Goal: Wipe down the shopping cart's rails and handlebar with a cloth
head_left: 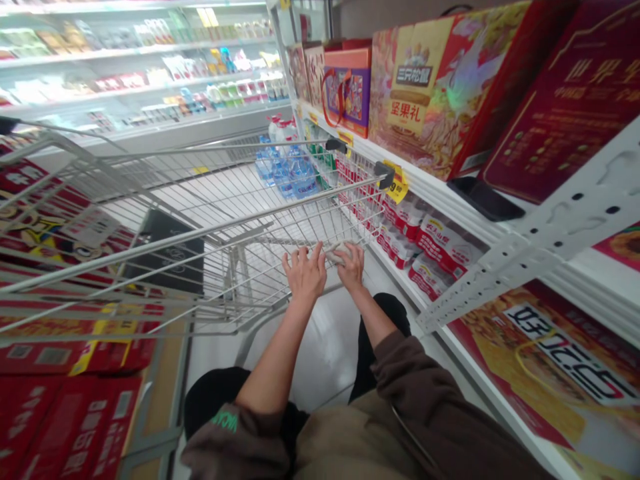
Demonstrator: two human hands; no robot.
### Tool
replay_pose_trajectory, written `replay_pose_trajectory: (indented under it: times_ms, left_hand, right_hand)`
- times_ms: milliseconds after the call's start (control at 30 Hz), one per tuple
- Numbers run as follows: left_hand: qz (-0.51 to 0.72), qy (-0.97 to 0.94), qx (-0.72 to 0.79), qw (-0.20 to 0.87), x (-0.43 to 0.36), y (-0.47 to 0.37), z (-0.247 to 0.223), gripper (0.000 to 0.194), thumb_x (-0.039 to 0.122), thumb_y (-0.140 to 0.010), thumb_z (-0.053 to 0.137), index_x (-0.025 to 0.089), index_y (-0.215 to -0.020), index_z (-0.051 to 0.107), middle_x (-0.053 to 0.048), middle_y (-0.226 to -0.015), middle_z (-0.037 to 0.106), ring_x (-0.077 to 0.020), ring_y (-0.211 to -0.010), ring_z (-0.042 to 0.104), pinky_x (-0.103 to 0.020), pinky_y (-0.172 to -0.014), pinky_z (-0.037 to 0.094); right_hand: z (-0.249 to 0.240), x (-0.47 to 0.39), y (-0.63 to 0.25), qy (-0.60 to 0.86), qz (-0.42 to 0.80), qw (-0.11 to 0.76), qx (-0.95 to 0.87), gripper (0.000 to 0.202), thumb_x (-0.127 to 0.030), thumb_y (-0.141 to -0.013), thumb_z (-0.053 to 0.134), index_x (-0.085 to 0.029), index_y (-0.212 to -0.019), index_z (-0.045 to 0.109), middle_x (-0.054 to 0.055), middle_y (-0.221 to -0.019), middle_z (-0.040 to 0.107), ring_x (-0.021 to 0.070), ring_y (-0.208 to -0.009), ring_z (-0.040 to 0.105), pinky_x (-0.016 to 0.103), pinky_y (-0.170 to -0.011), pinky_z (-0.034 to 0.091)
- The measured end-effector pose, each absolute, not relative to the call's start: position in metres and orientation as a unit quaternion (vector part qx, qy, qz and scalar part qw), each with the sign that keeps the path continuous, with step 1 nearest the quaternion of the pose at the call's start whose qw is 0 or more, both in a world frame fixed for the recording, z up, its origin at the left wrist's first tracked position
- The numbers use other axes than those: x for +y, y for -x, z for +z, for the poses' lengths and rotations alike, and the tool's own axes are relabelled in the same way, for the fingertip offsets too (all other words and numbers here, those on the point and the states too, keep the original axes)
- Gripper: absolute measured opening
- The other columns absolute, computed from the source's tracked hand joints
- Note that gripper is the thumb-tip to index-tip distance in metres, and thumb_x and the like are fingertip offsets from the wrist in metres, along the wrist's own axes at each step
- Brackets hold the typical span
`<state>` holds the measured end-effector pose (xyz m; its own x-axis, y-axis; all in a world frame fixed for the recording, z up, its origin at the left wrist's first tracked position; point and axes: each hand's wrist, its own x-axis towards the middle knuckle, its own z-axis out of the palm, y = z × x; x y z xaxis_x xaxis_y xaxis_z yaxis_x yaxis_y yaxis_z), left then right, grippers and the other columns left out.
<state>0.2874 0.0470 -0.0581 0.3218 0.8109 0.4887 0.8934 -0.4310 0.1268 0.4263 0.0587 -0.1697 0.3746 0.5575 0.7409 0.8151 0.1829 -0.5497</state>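
Note:
A wire shopping cart (240, 223) stretches across the view in front of me. My left hand (306, 272) is at its lower side, back of the hand toward me, its bent fingers hooked over the wire. Close beside it, my right hand (351, 263) is closed on a crumpled pale grey cloth (339, 251) pressed against the cart. The cloth's near end reaches the left hand's index finger. The fingertips of both hands are partly hidden by the wires. Black plastic corner pieces (384, 175) sit on the cart's upper rim.
To the right, a white shelf (505, 243) carries boxed gift packs (415, 93), with shrink-wrapped bottles (425, 247) below. Red cartons (75, 413) are stacked at left. Blue-tinted water bottles (290, 167) stand on the floor beyond the cart, before a lit refrigerated display (135, 80).

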Motion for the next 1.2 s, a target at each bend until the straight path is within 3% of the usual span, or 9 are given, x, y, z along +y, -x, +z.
replay_pose_trajectory:
  times_ms: [200,333,533,633,767,1000,1200]
  left_hand:
    - [-0.258,0.803,-0.530,0.092,0.042,-0.286,-0.064,0.047,0.044,-0.103,0.035,0.030,-0.141,0.061,-0.013,-0.118,0.065,-0.0316,-0.119,0.053,-0.062,-0.120,0.021]
    - [-0.299,0.777,-0.546,0.090,0.030,-0.294,-0.071,0.045,0.044,-0.102,0.041,0.030,-0.139,0.063,-0.015,-0.137,0.057,-0.0378,-0.137,0.040,-0.068,-0.119,0.017]
    - [-0.311,0.813,-0.487,0.067,0.026,-0.333,-0.070,0.048,0.041,-0.101,0.042,0.029,-0.145,0.058,-0.014,-0.150,0.051,-0.0379,-0.147,0.032,-0.059,-0.120,0.022]
    - [-0.295,0.810,-0.506,0.046,0.039,-0.345,-0.069,0.049,0.040,-0.103,0.037,0.027,-0.147,0.055,-0.012,-0.146,0.057,-0.0405,-0.145,0.035,-0.064,-0.118,0.019]
    - [-0.275,0.811,-0.513,0.055,0.049,-0.350,-0.069,0.050,0.041,-0.103,0.035,0.027,-0.145,0.056,-0.011,-0.142,0.061,-0.0409,-0.133,0.045,-0.066,-0.115,0.020]
    - [-0.279,0.807,-0.516,0.073,0.043,-0.349,-0.073,0.049,0.041,-0.102,0.039,0.027,-0.147,0.054,-0.011,-0.143,0.059,-0.0390,-0.137,0.041,-0.066,-0.118,0.015]
    - [-0.279,0.813,-0.508,0.054,0.045,-0.350,-0.074,0.051,0.041,-0.101,0.044,0.026,-0.148,0.054,-0.012,-0.146,0.057,-0.0408,-0.141,0.039,-0.067,-0.119,0.014]
  right_hand:
    - [-0.148,0.071,-0.440,0.634,-0.115,0.560,-0.520,0.036,-0.003,-0.083,0.054,-0.024,-0.101,0.078,0.010,-0.129,0.059,0.0248,-0.129,0.045,0.046,-0.112,0.040]
    - [-0.168,0.060,-0.437,0.641,-0.082,0.543,-0.536,0.032,-0.004,-0.083,0.057,-0.022,-0.098,0.078,0.011,-0.124,0.061,0.0241,-0.124,0.048,0.044,-0.109,0.043]
    - [-0.144,0.070,-0.459,0.642,-0.116,0.584,-0.483,0.036,-0.008,-0.086,0.055,-0.025,-0.110,0.076,0.010,-0.133,0.054,0.0253,-0.129,0.045,0.048,-0.115,0.038]
    - [-0.142,0.074,-0.470,0.655,-0.098,0.575,-0.481,0.040,-0.006,-0.084,0.054,-0.025,-0.114,0.074,0.010,-0.135,0.053,0.0252,-0.129,0.045,0.049,-0.116,0.037]
    - [-0.168,0.067,-0.478,0.675,-0.059,0.540,-0.499,0.036,-0.004,-0.081,0.054,-0.024,-0.102,0.075,0.008,-0.125,0.059,0.0235,-0.121,0.049,0.044,-0.109,0.043]
    - [-0.165,0.084,-0.524,0.704,-0.089,0.584,-0.394,0.041,-0.010,-0.080,0.051,-0.023,-0.115,0.070,0.010,-0.130,0.054,0.0238,-0.129,0.046,0.046,-0.116,0.035]
    - [-0.161,0.109,-0.545,0.732,-0.054,0.614,-0.291,0.041,-0.015,-0.078,0.053,-0.017,-0.118,0.060,0.014,-0.124,0.054,0.0253,-0.121,0.049,0.047,-0.109,0.040]
